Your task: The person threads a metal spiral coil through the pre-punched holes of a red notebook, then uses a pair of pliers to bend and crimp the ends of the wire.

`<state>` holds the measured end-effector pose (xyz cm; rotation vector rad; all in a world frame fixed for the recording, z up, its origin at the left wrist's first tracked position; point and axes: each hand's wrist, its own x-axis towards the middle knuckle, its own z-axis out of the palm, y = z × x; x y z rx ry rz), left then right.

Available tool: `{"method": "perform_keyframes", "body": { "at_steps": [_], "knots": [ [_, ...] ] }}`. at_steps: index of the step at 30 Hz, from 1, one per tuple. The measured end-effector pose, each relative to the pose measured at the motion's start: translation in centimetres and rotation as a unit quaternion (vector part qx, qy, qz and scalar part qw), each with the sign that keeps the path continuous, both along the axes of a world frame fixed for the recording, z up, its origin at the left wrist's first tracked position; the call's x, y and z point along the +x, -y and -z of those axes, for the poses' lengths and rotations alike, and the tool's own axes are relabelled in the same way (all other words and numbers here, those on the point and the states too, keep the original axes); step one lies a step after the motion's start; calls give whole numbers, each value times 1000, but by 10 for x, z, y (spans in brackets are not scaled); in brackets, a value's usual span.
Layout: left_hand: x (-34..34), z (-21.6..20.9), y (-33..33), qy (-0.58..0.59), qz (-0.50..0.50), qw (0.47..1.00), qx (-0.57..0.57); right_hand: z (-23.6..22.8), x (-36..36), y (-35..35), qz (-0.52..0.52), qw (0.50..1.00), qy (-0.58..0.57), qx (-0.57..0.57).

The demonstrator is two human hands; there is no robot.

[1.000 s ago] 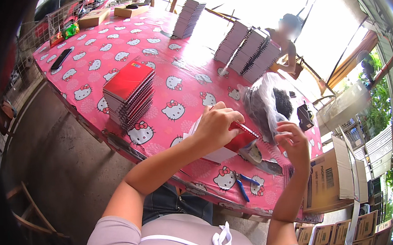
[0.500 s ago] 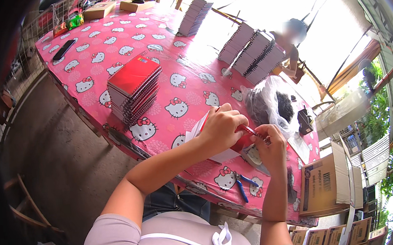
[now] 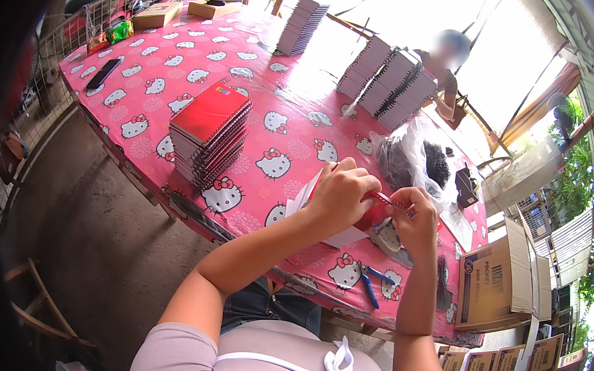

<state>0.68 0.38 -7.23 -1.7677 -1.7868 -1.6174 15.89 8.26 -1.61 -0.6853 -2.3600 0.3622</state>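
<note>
My left hand (image 3: 342, 195) is closed on a red-covered notebook (image 3: 376, 214), gripping it near its punched edge. At the right end of that edge, my right hand (image 3: 415, 220) pinches, its thumb and fingertips pressed together; a thin dark binding coil seems to be there, partly hidden by the fingers. White sheets (image 3: 345, 236) show beneath the red cover. Close to my right forearm lie blue-handled pliers (image 3: 371, 284) on the pink patterned tablecloth (image 3: 240, 165). Just beyond my hands sits a clear plastic bag (image 3: 395, 158) with a mass of black coils (image 3: 436, 164) in it.
A stack of red spiral notebooks (image 3: 210, 122) stands left of my hands. Taller notebook stacks (image 3: 383, 83) rise farther back, near another person (image 3: 445, 82). A phone (image 3: 104, 73) lies far left. At the right are a small black box (image 3: 465, 187) and an open carton (image 3: 490, 282).
The whole view has shifted slightly, so everything sits a little farther right. My right hand's fingers have moved slightly along the notebook's edge; both hands keep their hold.
</note>
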Motion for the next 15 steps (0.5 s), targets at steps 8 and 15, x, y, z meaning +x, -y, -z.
{"method": "perform_keyframes", "body": {
  "at_steps": [8, 15],
  "knots": [
    [-6, 1, 5, -6, 11, 1000, -1, 1, 23, -32, -42, 987, -39, -152],
    [-7, 3, -2, -5, 42, 999, 22, 102, 67, -74, 47, 952, 303, 4]
  ]
}}
